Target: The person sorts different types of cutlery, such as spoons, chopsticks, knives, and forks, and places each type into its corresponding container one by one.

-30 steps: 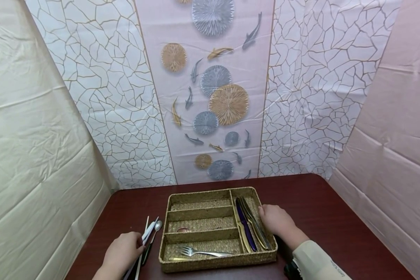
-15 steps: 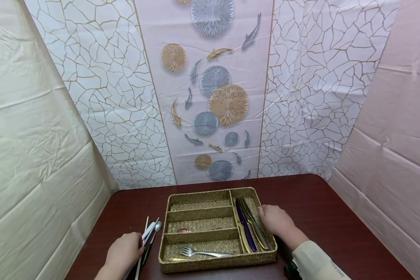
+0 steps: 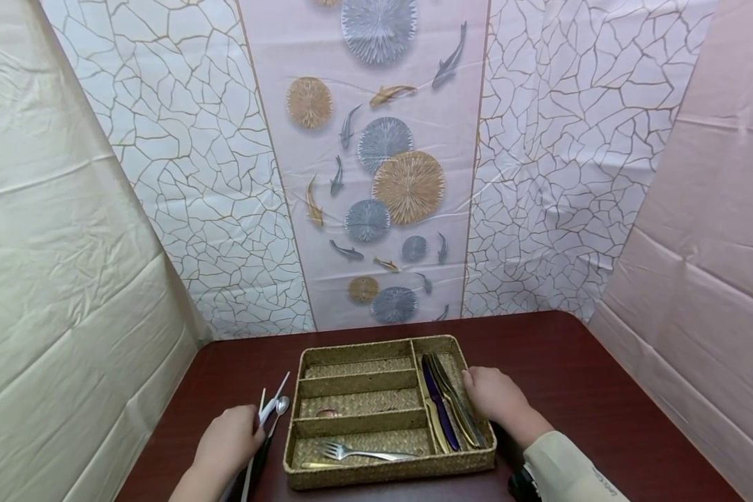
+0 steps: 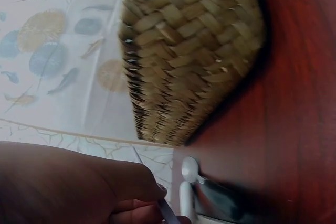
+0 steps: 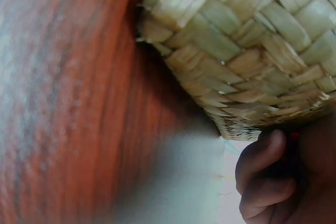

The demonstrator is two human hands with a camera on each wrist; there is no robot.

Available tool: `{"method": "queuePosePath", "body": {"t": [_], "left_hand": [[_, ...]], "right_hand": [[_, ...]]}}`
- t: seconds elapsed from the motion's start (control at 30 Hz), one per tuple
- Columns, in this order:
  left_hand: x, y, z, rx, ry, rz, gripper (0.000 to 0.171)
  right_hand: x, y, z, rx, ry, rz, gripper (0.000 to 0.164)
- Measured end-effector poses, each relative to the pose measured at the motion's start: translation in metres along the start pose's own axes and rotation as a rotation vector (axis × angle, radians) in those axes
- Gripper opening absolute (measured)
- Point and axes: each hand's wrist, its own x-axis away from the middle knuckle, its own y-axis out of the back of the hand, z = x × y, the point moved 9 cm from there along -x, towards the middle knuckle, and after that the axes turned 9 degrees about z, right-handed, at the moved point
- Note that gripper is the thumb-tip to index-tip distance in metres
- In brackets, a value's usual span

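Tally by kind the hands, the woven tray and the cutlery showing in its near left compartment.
Hands: 2, the left hand and right hand
Woven tray: 1
Silver fork: 1
Gold piece, partly hidden: 1
Total: 5

Your head view is evenly bright; your right wrist view shows pale glare on a seemingly out-of-focus table (image 5: pixel 68 108) and shadow beside the basket (image 5: pixel 252 40).
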Motion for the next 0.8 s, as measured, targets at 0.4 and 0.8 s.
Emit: {"method": "queuePosePath", "body": {"t": [0.4,0.8], "left_hand": [[-0.018,0.048,-0.037,0.046,-0.059,-0.155,0.011],[-0.042,0.087,-0.091,0.071,-0.170,-0.283,0.009]], "right_hand": [[-0.002,0.001,-0.003,-0.005,-0.009,0.002,0.033],[0.002,-0.004,-0.009,-0.037,-0.035,0.055,0.031]]}}
